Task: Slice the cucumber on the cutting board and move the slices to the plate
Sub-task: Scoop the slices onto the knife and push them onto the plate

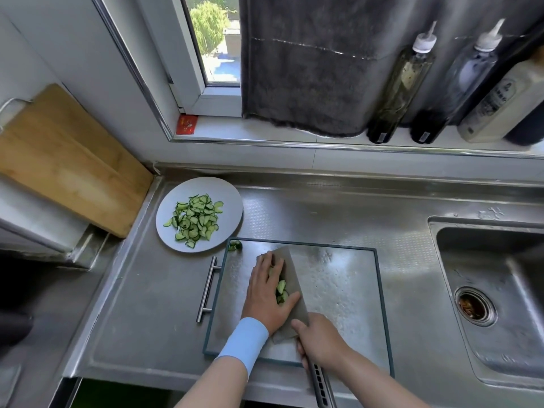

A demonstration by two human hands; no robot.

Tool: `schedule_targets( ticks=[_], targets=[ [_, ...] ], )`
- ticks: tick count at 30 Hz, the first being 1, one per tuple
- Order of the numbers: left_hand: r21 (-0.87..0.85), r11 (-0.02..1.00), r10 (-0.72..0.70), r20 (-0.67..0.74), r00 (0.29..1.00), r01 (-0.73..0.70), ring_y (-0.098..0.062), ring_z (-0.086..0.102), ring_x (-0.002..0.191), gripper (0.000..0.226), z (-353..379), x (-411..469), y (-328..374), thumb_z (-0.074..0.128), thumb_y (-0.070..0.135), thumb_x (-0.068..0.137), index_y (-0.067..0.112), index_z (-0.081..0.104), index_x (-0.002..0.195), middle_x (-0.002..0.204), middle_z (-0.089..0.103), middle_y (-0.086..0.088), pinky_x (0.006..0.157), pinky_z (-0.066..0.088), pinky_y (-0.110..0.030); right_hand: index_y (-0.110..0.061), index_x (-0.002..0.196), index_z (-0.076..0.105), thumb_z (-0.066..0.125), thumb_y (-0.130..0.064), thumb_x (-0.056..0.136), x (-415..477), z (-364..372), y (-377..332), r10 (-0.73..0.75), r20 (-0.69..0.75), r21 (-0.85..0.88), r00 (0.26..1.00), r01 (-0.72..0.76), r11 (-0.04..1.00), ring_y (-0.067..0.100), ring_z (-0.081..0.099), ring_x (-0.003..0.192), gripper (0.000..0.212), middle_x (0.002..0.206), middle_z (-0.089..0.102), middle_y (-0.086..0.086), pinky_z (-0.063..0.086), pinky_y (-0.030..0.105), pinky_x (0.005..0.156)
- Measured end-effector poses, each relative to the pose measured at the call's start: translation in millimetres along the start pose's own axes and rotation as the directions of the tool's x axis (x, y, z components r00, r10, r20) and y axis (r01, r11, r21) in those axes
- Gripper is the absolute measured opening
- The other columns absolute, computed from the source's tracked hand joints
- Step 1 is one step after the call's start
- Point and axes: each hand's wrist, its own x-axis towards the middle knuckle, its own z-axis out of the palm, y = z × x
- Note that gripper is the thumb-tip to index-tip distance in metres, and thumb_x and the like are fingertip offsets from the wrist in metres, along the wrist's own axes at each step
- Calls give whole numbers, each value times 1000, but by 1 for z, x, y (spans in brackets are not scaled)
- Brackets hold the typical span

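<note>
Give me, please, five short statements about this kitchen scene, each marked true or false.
1. The right hand grips the cleaver by its handle. True.
2. The plate is bare. False: a heap of slices lies on it.
3. The left hand presses loose slices against the cleaver's blade. True.
4. The cutting board lies in the sink. False: it lies on the steel counter, left of the sink.
5. A cucumber end sits at the board's far left corner. True.
</note>
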Motion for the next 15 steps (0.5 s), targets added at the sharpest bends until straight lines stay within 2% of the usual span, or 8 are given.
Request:
schedule_targets(
  ticks=[2,6,8,12,15],
  targets=[
    [-11,1000,-5,-8,1000,5,-7,-18,145,82,0,1,0,37,68,83,29,17,153,161,-7,11,120,1,-33,-7,79,52,44,-25,102,-1,3,-2,4,2,27,1000,-4,1000,26,56,45,31,61,57,13,47,28,54],
    [-6,1000,-14,-20,1000,14,-7,-17,145,80,-4,6,2,33,66,85,23,22,152,161,-2,9,119,-3,-29,-13,72,53,47,-19,93,4,3,-4,-7,-144,43,989,14,999,18,51,47,23,57,55,5,40,29,52],
    [-8,1000,7,-26,1000,-7,-8,-15,146,79,-11,13,7,33,64,86,23,24,152,161,0,8,119,-3,-28,-12,71,51,47,-14,92,3,0,-11,8,-157,103,988,9,995,19,46,43,22,53,51,5,37,29,48],
    [-30,999,42,-65,997,-44,-9,-14,146,80,-40,38,15,33,63,86,22,21,153,161,3,7,119,0,-30,-12,67,51,48,-10,89,4,-13,-47,-18,-181,140,983,44,989,17,46,43,22,53,51,4,35,27,45],
    [-25,997,70,-140,988,-74,-14,-6,148,78,-71,65,13,36,60,87,18,28,151,161,12,1,120,5,-35,-13,64,52,47,-8,88,11,-21,-89,-72,-211,107,975,97,990,15,47,45,25,55,52,3,35,25,46]
  ],
)
